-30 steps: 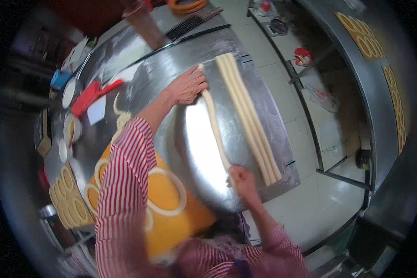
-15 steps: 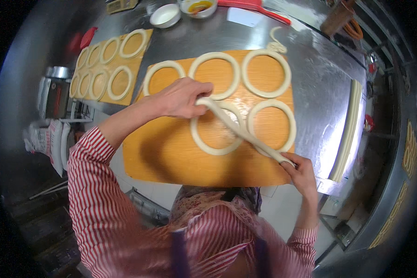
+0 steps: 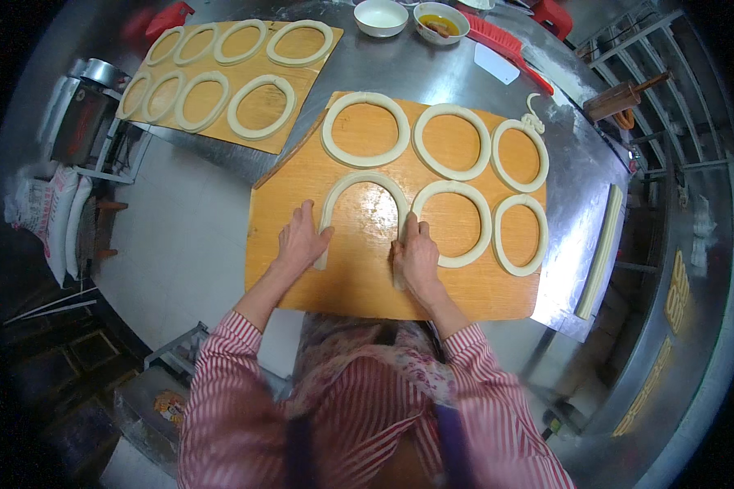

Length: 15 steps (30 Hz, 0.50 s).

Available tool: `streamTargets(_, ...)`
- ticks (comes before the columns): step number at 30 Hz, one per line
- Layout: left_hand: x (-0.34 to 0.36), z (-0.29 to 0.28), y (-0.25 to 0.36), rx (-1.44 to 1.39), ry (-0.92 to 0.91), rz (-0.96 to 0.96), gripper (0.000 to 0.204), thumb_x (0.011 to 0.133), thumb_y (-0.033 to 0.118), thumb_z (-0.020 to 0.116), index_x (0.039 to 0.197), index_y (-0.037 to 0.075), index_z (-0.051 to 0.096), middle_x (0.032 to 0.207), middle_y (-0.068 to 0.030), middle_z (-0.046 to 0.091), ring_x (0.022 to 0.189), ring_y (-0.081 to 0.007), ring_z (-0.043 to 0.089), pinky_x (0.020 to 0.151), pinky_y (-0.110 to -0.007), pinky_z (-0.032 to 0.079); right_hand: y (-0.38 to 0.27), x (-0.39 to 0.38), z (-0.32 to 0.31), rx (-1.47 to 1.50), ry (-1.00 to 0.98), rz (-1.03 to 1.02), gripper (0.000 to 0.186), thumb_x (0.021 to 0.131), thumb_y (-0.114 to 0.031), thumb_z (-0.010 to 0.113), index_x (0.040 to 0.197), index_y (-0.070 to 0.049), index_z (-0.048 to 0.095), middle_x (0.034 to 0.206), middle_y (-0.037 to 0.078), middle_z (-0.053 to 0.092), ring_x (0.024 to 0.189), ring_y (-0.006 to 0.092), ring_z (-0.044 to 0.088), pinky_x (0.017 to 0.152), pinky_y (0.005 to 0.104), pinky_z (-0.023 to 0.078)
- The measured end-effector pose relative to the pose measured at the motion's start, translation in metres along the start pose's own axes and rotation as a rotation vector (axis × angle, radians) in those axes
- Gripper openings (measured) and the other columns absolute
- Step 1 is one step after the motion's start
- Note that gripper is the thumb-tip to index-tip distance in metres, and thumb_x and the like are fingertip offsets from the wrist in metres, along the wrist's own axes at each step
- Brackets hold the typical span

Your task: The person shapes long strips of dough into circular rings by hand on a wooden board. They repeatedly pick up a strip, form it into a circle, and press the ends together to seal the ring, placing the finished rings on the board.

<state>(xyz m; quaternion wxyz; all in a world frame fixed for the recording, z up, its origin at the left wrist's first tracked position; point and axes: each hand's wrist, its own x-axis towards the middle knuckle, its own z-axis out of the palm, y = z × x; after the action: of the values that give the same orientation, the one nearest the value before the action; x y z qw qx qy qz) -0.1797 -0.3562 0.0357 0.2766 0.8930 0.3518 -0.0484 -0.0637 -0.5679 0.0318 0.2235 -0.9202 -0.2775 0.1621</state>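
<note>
A strip of pale dough (image 3: 364,178) lies in an upside-down U on the wooden board (image 3: 351,297), its two ends pointing toward me. My left hand (image 3: 300,238) is beside the left leg, fingers spread and thumb against the dough. The right leg passes under my right hand (image 3: 418,259), whose thumb and fingers close round it; its end shows below the hand. Several closed dough rings (image 3: 369,159) rest on the same board, behind and to the right of the strip. One ring (image 3: 442,259) sits right beside my right hand.
At the far left, a second board (image 3: 273,145) bears several dough rings. Long dough strips (image 3: 599,261) lie at the right table edge, and a dough scrap (image 3: 533,122) by the board's corner. Bowls (image 3: 381,18), a red brush (image 3: 497,41) and a white scraper (image 3: 496,63) are at the back.
The dough strip, stretched between my raised hands before, now lies curved on the board. My left hand has come down and nearer; my right hand has moved left. The view has shifted too.
</note>
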Motion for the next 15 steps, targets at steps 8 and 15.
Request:
streamTargets(8, 0.029, 0.034, -0.020, -0.338, -0.015, 0.044, 0.042, 0.090, 0.022, 0.067, 0.122, -0.002, 0.056, 0.112, -0.0250, 0.062, 0.098, -0.0434, 0.065, 0.082, -0.052, 0.052, -0.007, 0.021, 0.005, 0.001, 0.076, -0.074, 0.048, 0.086, -0.011, 0.068, 0.127, 0.004, 0.048, 0.096, 0.027, 0.056, 0.076, 0.0418, 0.064, 0.066, 0.0491, 0.054)
streamTargets(15, -0.009, 0.013, -0.018, -0.274, 0.151, 0.304, 0.027, 0.087, 0.009, 0.064, 0.113, 0.001, 0.065, 0.107, -0.0173, 0.064, 0.099, -0.0376, 0.064, 0.087, -0.047, 0.052, 0.002, 0.001, -0.033, -0.090, -0.123, -0.305, 0.041, 0.083, -0.008, 0.066, 0.123, -0.002, 0.060, 0.111, 0.018, 0.063, 0.086, 0.0375, 0.067, 0.073, 0.0451, 0.055)
